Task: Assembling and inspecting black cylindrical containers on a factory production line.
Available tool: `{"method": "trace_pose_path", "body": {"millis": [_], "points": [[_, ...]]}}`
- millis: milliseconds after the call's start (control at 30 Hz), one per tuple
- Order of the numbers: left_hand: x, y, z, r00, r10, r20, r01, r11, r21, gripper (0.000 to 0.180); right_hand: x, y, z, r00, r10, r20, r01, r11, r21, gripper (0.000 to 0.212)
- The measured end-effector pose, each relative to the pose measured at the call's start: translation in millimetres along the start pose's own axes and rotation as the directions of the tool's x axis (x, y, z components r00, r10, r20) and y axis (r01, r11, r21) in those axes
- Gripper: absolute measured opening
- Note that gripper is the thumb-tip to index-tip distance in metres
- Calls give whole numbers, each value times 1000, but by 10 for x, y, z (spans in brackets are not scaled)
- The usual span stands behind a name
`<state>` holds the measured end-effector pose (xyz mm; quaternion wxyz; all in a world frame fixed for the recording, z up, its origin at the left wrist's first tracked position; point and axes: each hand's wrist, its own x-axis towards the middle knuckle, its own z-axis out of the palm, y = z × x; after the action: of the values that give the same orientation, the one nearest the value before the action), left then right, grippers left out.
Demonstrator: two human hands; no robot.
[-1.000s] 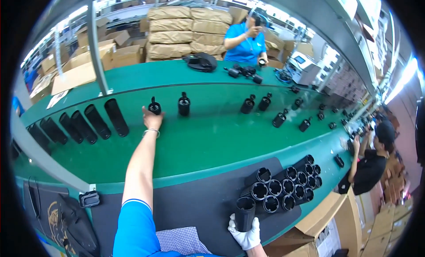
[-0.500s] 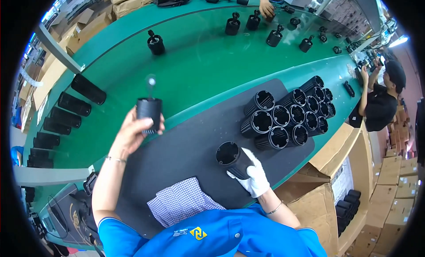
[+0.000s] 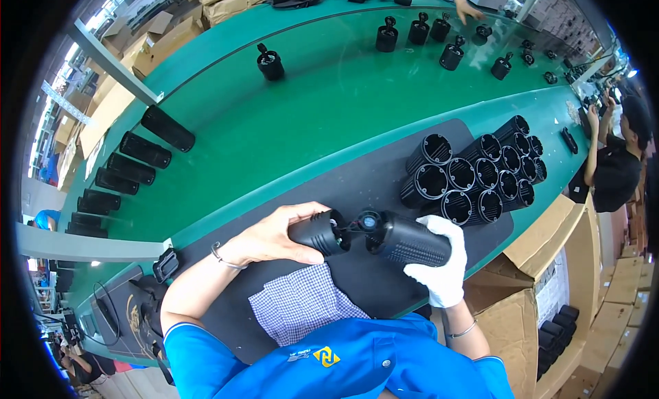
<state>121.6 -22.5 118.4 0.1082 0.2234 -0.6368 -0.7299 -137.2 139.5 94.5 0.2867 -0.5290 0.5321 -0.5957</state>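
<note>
My bare left hand (image 3: 271,235) grips a short black cylinder (image 3: 316,235) above the dark mat. In my right hand (image 3: 443,272), which wears a white glove, lies a longer black cylinder (image 3: 415,241) with a textured side. The two cylinders face each other end to end, nearly level. Bridging the gap is a small dark fitting (image 3: 368,222) with a pale round face, at the longer cylinder's mouth; how far it reaches inside is hidden. A checkered cloth (image 3: 302,303) lies below my hands.
Several open black cylinders (image 3: 456,207) stand clustered on the mat (image 3: 384,158). Beyond runs a green belt (image 3: 274,145) carrying jointed black units and, at left, lying cylinders (image 3: 168,128). A metal post (image 3: 113,62) rises at left. A cardboard box (image 3: 501,323) is at right. Co-workers are nearby.
My left hand has come down and right, tipping the short cylinder sideways. My right hand has turned the longer cylinder to face it. The view has shifted slightly; another unit shows near the co-worker's hand.
</note>
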Motion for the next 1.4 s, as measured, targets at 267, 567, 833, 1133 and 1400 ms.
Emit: {"method": "trace_pose_path", "body": {"millis": [267,567,833,1133,1400], "points": [[96,95,107,991,-46,128,30,992,126,74,276,-240,-83,963,-79,259,115,986,-123,65],[34,113,175,997,-23,72,3,962,272,72,437,-292,-126,906,-44,422,127,977,-170,61],[28,80,212,994,86,70,-106,926,362,71,491,-243,-98,908,-39,416,54,998,-26,57],[48,70,264,999,52,12,-53,932,359,69,631,-278,18,929,28,369,-12,999,-47,52],[32,-55,301,993,122,2,-117,947,299,65,812,-641,249,929,162,332,-75,963,-258,35]]}}
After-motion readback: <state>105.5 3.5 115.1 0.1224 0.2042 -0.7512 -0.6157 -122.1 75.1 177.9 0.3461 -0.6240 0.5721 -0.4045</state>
